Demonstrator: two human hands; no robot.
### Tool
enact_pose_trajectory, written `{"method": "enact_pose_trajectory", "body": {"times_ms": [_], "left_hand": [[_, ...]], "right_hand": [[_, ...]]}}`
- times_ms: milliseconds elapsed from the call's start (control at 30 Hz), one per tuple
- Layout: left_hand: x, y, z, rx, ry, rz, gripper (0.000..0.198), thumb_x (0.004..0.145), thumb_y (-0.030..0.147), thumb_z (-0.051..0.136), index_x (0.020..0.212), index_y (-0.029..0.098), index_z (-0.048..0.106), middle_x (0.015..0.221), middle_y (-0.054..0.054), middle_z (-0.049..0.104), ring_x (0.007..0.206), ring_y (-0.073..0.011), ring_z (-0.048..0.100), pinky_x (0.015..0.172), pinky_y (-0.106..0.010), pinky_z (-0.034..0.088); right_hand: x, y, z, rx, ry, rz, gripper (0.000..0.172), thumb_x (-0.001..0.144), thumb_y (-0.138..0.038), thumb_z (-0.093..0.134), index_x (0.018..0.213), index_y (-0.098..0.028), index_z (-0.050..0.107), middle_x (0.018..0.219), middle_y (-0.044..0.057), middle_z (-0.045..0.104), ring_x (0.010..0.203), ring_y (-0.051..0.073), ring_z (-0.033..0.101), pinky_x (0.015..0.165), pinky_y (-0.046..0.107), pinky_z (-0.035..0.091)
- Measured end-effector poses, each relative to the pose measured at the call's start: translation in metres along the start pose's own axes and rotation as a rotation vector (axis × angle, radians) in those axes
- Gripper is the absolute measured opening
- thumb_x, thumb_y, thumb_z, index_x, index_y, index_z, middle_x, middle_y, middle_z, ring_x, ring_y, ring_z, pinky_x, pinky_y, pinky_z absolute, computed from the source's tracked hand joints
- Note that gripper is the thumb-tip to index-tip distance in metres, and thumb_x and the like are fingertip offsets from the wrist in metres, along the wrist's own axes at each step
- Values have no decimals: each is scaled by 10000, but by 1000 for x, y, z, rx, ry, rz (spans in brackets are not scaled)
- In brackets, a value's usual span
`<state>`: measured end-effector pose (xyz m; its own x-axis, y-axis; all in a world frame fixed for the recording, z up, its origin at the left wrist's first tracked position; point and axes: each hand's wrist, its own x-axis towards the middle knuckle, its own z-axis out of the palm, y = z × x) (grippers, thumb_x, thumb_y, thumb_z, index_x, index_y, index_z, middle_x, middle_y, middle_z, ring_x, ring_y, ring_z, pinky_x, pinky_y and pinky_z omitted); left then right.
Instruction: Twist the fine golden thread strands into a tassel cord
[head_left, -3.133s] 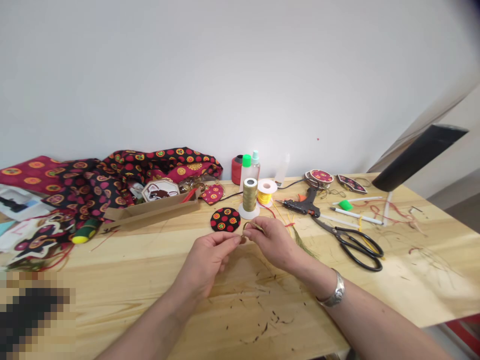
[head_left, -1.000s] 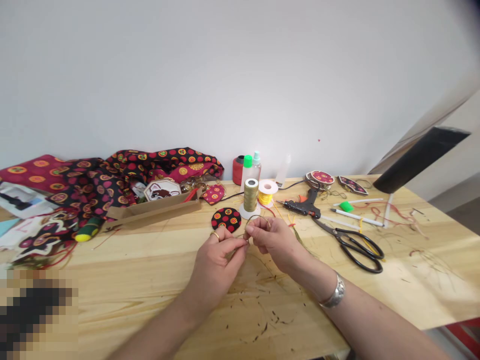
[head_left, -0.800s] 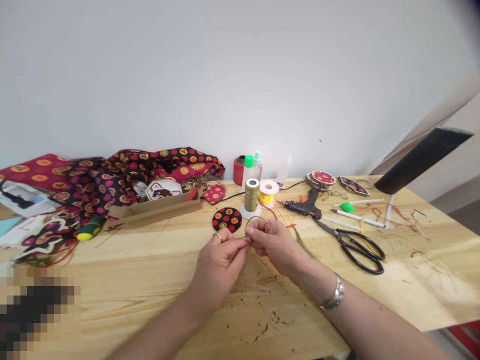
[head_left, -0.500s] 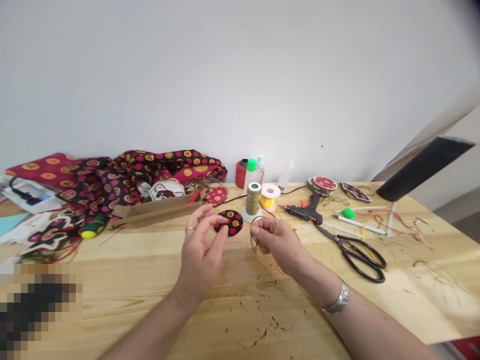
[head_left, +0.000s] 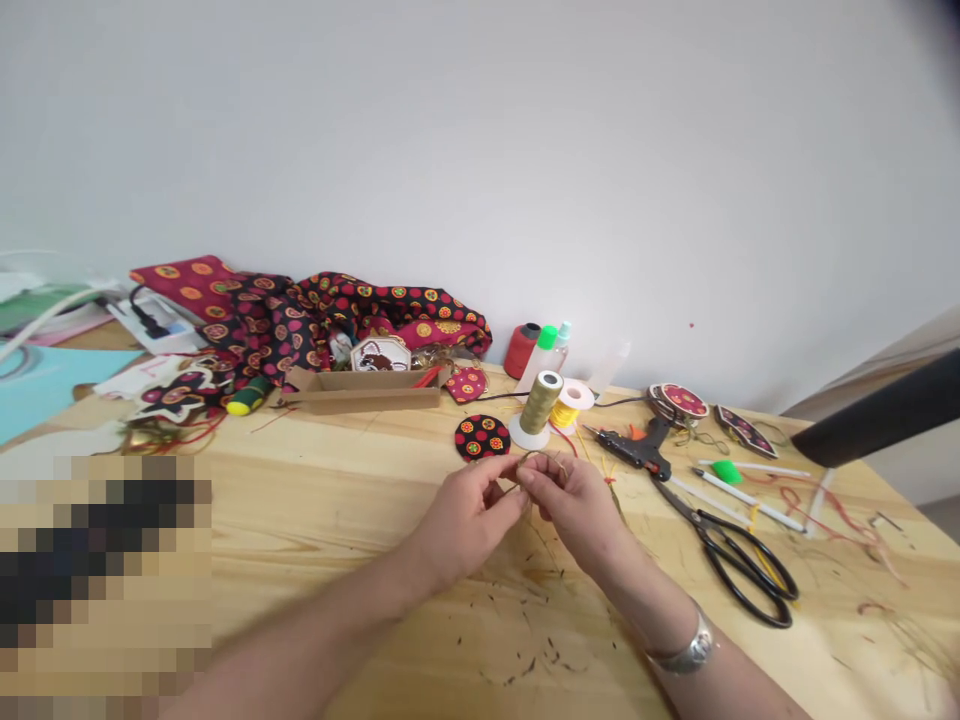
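My right hand [head_left: 581, 510] pinches a looped olive-gold thread [head_left: 541, 455] between thumb and fingers. Fingertip to fingertip with it, my left hand [head_left: 476, 515] is closed on the same thread, though the exact grip is partly hidden. Loose strands hang below the fingers. Just beyond the hands lies a round black fabric patch [head_left: 482, 438] with red and yellow flowers. An upright spool of olive thread [head_left: 540, 402] stands behind, beside a white spool of yellow cord [head_left: 570, 403].
Right of the hands lie a glue gun [head_left: 634, 447], black-handled scissors [head_left: 742, 570] and a white pen [head_left: 750, 499]. A cardboard tray [head_left: 360, 392] sits before bunched patterned fabric [head_left: 270, 315]. Bottles [head_left: 541, 360] stand by the wall. Thread scraps dot the tabletop [head_left: 337, 540].
My left hand has moved right, from open beside the round patch to meet my right hand, and has closed on the thread. The view has shifted left.
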<state>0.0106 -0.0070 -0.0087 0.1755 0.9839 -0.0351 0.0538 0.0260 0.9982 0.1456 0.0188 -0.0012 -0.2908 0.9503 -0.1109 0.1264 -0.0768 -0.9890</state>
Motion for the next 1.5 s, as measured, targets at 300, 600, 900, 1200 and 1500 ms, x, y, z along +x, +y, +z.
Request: {"method": "enact_pose_trajectory", "body": {"times_ms": [300,600,900,1200,1500], "left_hand": [[3,3,-2,39,37,10,202,719,332,568,766,177,688,736,-17,671,699,-165,562,634,-248,405],[7,1,-6,230,142,-13,191,676,332,614,755,185,707,689,-7,675,666,-160,550,628,-246,404],[11,1,-8,-117,75,-188,186,682,327,627,650,148,670,566,17,564,470,-56,368,454,-189,271],[12,-1,-9,-377,40,-311,184,631,304,687,670,126,660,556,10,539,431,-27,312,410,-175,198],[9,1,-8,-295,85,-293,164,652,286,653,643,122,648,518,23,524,400,-23,302,393,-184,179]], "right_hand": [[1,-2,0,-105,53,-1,180,716,-306,551,640,-143,540,556,-17,512,459,70,353,429,206,255],[8,3,0,-88,40,9,141,713,-243,530,613,-143,532,545,-25,501,449,58,331,421,195,239],[8,0,-2,-55,35,-16,157,717,-252,535,598,-150,544,515,-38,479,442,62,320,427,207,240],[4,-3,-1,25,65,-10,188,690,-305,582,607,-148,522,527,-31,489,466,68,351,442,204,275],[2,-4,0,-37,86,-21,199,697,-308,585,608,-142,521,533,-39,459,481,66,334,454,201,266]]}}
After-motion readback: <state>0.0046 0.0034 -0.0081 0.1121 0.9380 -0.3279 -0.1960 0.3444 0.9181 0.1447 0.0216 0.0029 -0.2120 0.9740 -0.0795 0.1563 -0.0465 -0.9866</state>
